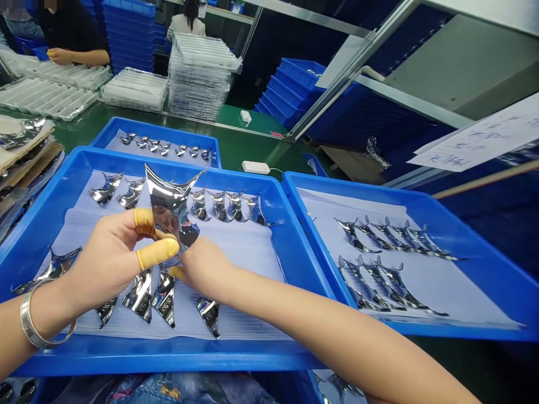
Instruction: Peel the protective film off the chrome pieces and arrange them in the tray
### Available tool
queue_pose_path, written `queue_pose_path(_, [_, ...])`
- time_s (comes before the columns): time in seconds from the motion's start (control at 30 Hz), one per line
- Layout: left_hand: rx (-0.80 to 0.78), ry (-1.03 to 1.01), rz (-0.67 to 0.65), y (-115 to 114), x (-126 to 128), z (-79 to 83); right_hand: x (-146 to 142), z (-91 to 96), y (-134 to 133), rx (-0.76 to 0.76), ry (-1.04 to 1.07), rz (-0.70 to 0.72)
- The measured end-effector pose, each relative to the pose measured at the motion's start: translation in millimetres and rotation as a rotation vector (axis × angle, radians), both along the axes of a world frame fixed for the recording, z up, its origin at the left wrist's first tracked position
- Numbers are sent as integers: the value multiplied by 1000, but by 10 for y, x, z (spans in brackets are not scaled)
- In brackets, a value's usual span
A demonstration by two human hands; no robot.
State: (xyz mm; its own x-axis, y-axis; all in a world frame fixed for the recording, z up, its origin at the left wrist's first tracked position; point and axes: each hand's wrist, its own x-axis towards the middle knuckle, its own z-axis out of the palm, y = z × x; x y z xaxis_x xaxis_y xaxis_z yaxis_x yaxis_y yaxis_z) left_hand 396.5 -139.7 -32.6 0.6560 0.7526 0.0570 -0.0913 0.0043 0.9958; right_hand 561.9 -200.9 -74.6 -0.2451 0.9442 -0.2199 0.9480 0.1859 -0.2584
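Observation:
A curved, mirror-chromed metal piece (pixel 168 207), shaped like a wide crescent with pointed tips, stands up over the big blue tray (pixel 168 352). My left hand (pixel 107 261), with a silver bangle and yellow finger cots, grips its lower left edge. My right hand (pixel 206 266), also wearing a yellow cot, holds its lower edge from the other side. Smaller chrome pieces (pixel 219 206) lie in a row beyond my hands, on white sheet lining (pixel 248 264). More pieces (pixel 151 294) lie below my hands. Part of the held piece is hidden by my fingers.
A second blue tray (pixel 379 193) of chrome pieces sits to the right, and a third (pixel 155 126) behind. Cardboard sheets with pieces (pixel 21 134) are stacked at left. Stacked clear trays (pixel 199 78), blue crates (pixel 290 92) and co-workers stand beyond the green bench (pixel 248 148).

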Motion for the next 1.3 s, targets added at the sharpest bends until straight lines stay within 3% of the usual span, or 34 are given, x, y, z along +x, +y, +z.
queue_pose_path(0.1, [14, 22, 12, -11, 7, 12, 165, 118, -127, -188, -221, -96])
queue_pose_path(0.23, [40, 53, 37, -16, 19, 8, 334, 153, -318, -299, -273, -116])
queue_pose_path(0.43, [57, 84, 45, -4, 38, -17, 401, 87, -405, -285, -286, -139])
queue_pose_path(0.67, [71, 98, 13, 8, 6, -55, 280, 119, -268, -208, -223, -48])
queue_pose_path(0.87, [94, 133, 11, 0, 3, -46, 141, 68, -180, -179, -182, -51])
queue_pose_path(1.03, [14, 141, -41, -20, 12, -21, 228, 193, -206, -149, -130, -107])
queue_pose_path(1.1, [-19, 157, -121, -29, 6, -32, 316, 296, -235, -102, 44, -163])
queue_pose_path(1.17, [-33, 171, -216, -42, -4, -61, 397, 379, -277, -48, 389, -196])
queue_pose_path(1.23, [-47, 190, -302, -62, -16, -96, 448, 421, -329, 12, 781, -153])
queue_pose_path(1.3, [-67, 211, -351, -85, -30, -126, 465, 427, -382, 64, 1038, -65])
